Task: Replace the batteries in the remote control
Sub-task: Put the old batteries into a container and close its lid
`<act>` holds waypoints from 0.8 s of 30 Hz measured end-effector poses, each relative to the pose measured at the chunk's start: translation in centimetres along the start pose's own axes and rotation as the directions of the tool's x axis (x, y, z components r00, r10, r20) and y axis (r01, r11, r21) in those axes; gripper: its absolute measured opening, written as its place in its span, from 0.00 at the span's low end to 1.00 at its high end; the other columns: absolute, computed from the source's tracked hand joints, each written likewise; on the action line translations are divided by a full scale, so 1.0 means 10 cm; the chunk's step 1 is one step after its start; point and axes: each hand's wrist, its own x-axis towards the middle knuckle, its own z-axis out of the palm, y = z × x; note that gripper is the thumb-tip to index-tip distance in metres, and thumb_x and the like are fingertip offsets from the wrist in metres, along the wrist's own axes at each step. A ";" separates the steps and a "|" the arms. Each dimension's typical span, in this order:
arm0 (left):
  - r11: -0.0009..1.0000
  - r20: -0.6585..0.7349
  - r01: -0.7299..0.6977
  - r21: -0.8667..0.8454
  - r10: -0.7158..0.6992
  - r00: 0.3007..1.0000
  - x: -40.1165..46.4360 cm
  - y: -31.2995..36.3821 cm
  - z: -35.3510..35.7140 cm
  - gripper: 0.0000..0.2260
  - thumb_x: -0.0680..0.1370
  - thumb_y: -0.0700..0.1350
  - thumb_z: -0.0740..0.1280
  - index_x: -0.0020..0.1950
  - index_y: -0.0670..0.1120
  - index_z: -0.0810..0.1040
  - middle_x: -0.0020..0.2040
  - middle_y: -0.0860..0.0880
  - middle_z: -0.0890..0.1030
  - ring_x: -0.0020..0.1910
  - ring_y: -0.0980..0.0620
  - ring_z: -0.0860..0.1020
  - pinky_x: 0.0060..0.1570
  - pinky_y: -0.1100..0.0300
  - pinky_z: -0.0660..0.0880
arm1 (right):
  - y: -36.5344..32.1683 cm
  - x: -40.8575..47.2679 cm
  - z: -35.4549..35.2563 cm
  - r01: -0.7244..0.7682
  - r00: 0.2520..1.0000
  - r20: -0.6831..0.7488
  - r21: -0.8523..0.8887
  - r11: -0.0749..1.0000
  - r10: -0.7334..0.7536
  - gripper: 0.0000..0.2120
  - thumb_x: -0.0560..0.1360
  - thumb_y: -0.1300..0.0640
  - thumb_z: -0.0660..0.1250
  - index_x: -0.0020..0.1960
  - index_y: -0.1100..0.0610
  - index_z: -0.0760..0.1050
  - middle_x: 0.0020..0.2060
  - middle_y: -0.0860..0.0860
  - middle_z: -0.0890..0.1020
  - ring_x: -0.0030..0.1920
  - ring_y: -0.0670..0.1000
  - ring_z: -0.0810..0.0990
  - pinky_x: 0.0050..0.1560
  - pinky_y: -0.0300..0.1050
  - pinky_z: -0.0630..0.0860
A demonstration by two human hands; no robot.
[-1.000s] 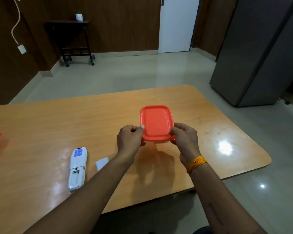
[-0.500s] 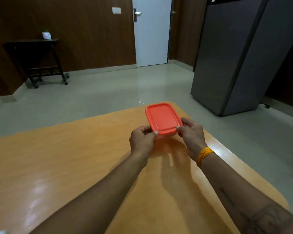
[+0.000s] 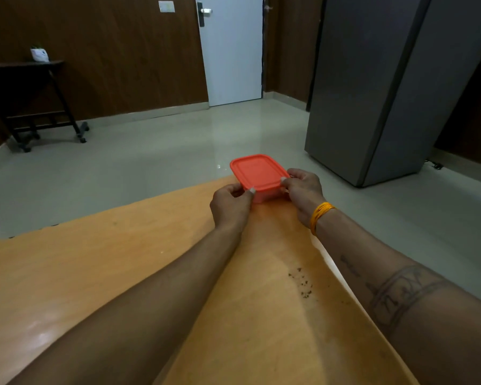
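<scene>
A small clear plastic box with an orange lid [image 3: 257, 171] sits at the far right corner of the wooden table [image 3: 100, 262]. My left hand [image 3: 231, 205] grips its near left corner and my right hand [image 3: 303, 190] grips its near right corner, thumbs on the lid's rim. The box's contents are hidden under the lid. The remote control and its batteries are out of view.
The table's right edge runs close under my right forearm, with dark specks [image 3: 303, 284] on the wood near it. Beyond the table lie a tiled floor, a tall grey cabinet [image 3: 383, 93] at right, a white door [image 3: 231, 48] and a dark side table [image 3: 25, 98] at left.
Both hands have carried the orange-lidded box away from me to the table's far right corner and lowered it. The view swung right, so the remote and its cover left the frame.
</scene>
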 end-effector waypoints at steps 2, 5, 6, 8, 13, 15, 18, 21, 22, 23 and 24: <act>1.000 -0.008 -0.011 0.011 0.011 1.000 0.03 -0.02 0.03 0.20 0.71 0.54 0.76 0.60 0.46 0.86 0.51 0.50 0.88 0.51 0.49 0.86 0.59 0.48 0.82 | 0.03 0.05 0.02 -0.003 1.000 0.004 -0.007 1.000 0.003 0.22 0.78 0.61 0.70 0.72 0.62 0.76 0.61 0.59 0.83 0.58 0.56 0.83 0.68 0.60 0.78; 1.000 -0.031 -0.004 0.012 0.005 0.999 0.02 -0.04 0.03 0.19 0.74 0.52 0.76 0.62 0.46 0.85 0.54 0.49 0.88 0.52 0.50 0.86 0.60 0.49 0.82 | 0.08 0.09 0.03 -0.015 1.000 -0.006 -0.023 1.000 0.015 0.33 0.72 0.52 0.71 0.76 0.58 0.72 0.66 0.56 0.81 0.65 0.59 0.81 0.70 0.58 0.76; 1.000 -0.043 0.006 0.005 -0.005 0.999 -0.01 -0.03 0.02 0.19 0.74 0.52 0.76 0.62 0.46 0.85 0.55 0.49 0.87 0.53 0.49 0.86 0.61 0.49 0.81 | 0.06 0.04 0.01 -0.017 1.000 -0.014 -0.026 1.000 0.016 0.33 0.73 0.52 0.71 0.76 0.57 0.71 0.66 0.54 0.80 0.65 0.58 0.80 0.70 0.58 0.76; 1.000 -0.054 0.017 -0.005 -0.018 0.998 -0.09 0.00 -0.03 0.20 0.75 0.53 0.75 0.64 0.46 0.84 0.56 0.49 0.87 0.53 0.48 0.86 0.61 0.47 0.81 | 0.05 -0.09 -0.04 -0.016 1.000 -0.023 -0.036 0.999 0.016 0.28 0.78 0.56 0.69 0.77 0.57 0.70 0.66 0.53 0.78 0.63 0.54 0.78 0.71 0.53 0.75; 1.000 -0.021 0.008 -0.015 -0.008 1.000 -0.47 0.10 -0.25 0.21 0.76 0.56 0.72 0.67 0.52 0.80 0.57 0.51 0.85 0.56 0.47 0.84 0.60 0.44 0.81 | 0.12 -0.50 -0.12 0.064 0.996 -0.065 -0.084 0.994 -0.069 0.23 0.79 0.54 0.70 0.73 0.52 0.74 0.67 0.52 0.78 0.66 0.54 0.77 0.67 0.49 0.74; 0.999 0.006 -0.009 -0.045 0.010 1.000 -0.67 0.18 -0.38 0.19 0.76 0.56 0.71 0.65 0.52 0.80 0.56 0.51 0.85 0.56 0.49 0.83 0.59 0.44 0.82 | 0.09 -0.75 -0.12 0.104 0.993 -0.049 -0.057 0.993 -0.107 0.20 0.79 0.54 0.70 0.70 0.53 0.76 0.62 0.50 0.80 0.62 0.51 0.78 0.61 0.46 0.75; 0.996 0.035 -0.048 -0.077 0.051 0.998 -1.04 0.29 -0.63 0.13 0.79 0.50 0.70 0.64 0.51 0.81 0.55 0.50 0.84 0.56 0.49 0.83 0.53 0.48 0.84 | 0.05 -1.25 -0.13 0.143 0.990 -0.004 0.008 0.990 -0.143 0.13 0.80 0.55 0.69 0.65 0.52 0.79 0.53 0.49 0.82 0.54 0.50 0.80 0.53 0.43 0.76; 0.991 0.056 -0.048 -0.127 0.055 0.997 -1.46 0.34 -0.99 0.09 0.81 0.46 0.69 0.61 0.50 0.82 0.54 0.49 0.85 0.56 0.49 0.84 0.50 0.51 0.85 | 0.01 -1.80 -0.10 0.108 0.992 0.059 0.050 0.993 -0.111 0.11 0.81 0.55 0.68 0.63 0.52 0.80 0.52 0.47 0.83 0.54 0.48 0.82 0.58 0.51 0.81; 0.989 0.057 -0.043 -0.140 0.052 0.997 -1.59 0.36 -1.12 0.09 0.81 0.46 0.69 0.61 0.50 0.82 0.54 0.49 0.85 0.55 0.49 0.84 0.50 0.50 0.85 | 0.01 -1.98 -0.09 0.095 0.992 0.078 0.070 0.993 -0.100 0.09 0.81 0.55 0.68 0.61 0.52 0.81 0.52 0.47 0.84 0.55 0.49 0.82 0.59 0.53 0.82; 0.988 0.054 -0.041 -0.148 0.050 0.997 -1.71 0.38 -1.25 0.08 0.81 0.46 0.69 0.60 0.50 0.83 0.54 0.49 0.85 0.54 0.49 0.84 0.50 0.49 0.85 | 0.01 -2.15 -0.07 0.082 0.991 0.096 0.095 0.992 -0.091 0.08 0.81 0.56 0.68 0.59 0.52 0.82 0.52 0.49 0.85 0.55 0.51 0.83 0.59 0.54 0.82; 0.987 0.048 -0.040 -0.154 0.048 0.998 -1.84 0.41 -1.39 0.08 0.81 0.46 0.69 0.60 0.49 0.83 0.53 0.49 0.86 0.53 0.49 0.85 0.50 0.49 0.85 | -0.01 -2.35 -0.06 0.074 0.990 0.113 0.116 0.991 -0.087 0.08 0.81 0.56 0.68 0.58 0.52 0.82 0.52 0.50 0.85 0.55 0.53 0.84 0.57 0.55 0.83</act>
